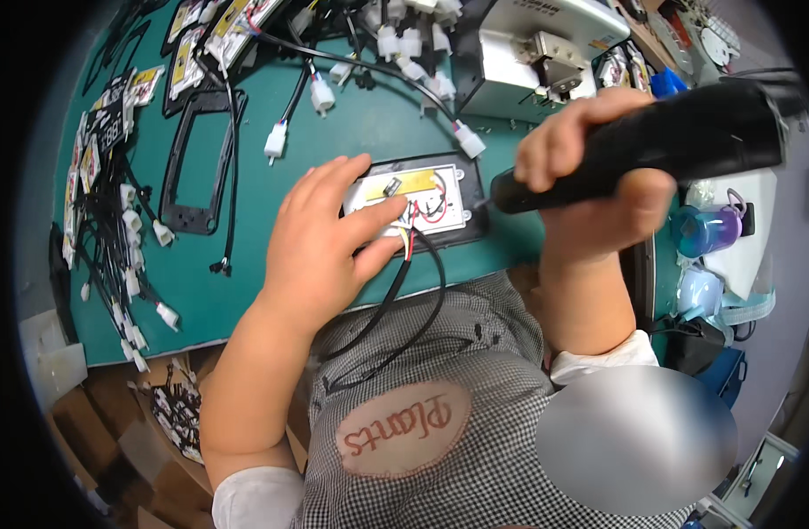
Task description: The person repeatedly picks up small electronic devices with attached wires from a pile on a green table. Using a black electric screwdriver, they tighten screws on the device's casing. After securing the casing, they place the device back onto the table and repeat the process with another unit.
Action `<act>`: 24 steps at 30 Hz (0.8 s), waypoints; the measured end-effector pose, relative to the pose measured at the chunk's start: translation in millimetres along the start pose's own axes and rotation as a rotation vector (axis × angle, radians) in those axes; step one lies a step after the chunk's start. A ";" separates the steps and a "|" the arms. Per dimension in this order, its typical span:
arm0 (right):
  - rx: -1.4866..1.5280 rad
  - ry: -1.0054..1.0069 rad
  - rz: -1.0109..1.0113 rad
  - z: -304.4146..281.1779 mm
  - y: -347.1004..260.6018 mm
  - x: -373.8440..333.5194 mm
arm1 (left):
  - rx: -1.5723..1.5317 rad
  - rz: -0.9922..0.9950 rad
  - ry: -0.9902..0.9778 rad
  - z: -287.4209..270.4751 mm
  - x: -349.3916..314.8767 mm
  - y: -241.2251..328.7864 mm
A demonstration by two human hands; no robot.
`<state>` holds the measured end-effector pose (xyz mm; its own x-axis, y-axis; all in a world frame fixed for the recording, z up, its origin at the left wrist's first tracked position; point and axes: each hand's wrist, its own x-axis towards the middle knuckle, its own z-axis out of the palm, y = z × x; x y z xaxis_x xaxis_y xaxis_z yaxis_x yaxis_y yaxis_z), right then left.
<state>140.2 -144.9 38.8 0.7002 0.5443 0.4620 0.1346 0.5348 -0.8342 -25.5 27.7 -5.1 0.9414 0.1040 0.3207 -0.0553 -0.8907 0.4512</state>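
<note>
A white circuit board (453, 199) with a yellow strip and thin coloured wires lies in a black plastic frame (468, 231) on the green mat. My left hand (321, 220) rests over the left end of both, its fingers spread and pressing lightly, index finger and thumb near the wires. Black cables (389, 304) run from the board down to my apron. My right hand (590, 167) is wrapped around a black electric screwdriver (686, 132) held nearly level. Its tip points at the board's right-hand corner; whether it touches a screw is too small to tell.
An open black frame (193, 163) lies to the left. Beyond it are bundles of wired boards with white connectors (131, 220). More cables and white plugs (321, 93) spread across the back. A metal box (501, 70) stands at the back right, and a blue-purple bottle (708, 231) far right.
</note>
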 end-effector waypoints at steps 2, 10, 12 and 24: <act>0.062 -0.032 -0.153 -15.7 -12.6 19.3 | -0.020 0.000 -0.006 0.1 -0.6 0.2; 0.039 -0.004 -0.311 -58.0 -37.9 79.4 | -0.029 -0.007 0.010 0.2 2.8 3.1; -0.053 0.251 -0.323 -20.7 -28.8 79.7 | -0.019 -0.023 0.009 1.5 0.6 2.4; 0.066 -0.166 -0.186 -35.3 -26.8 49.9 | -0.050 -0.037 -0.056 -6.7 -5.6 -2.3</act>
<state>196.4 -154.9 73.6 0.5420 0.5284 0.6534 0.2003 0.6740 -0.7111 -32.9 32.2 -2.3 0.9602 0.1100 0.2568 -0.0357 -0.8634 0.5033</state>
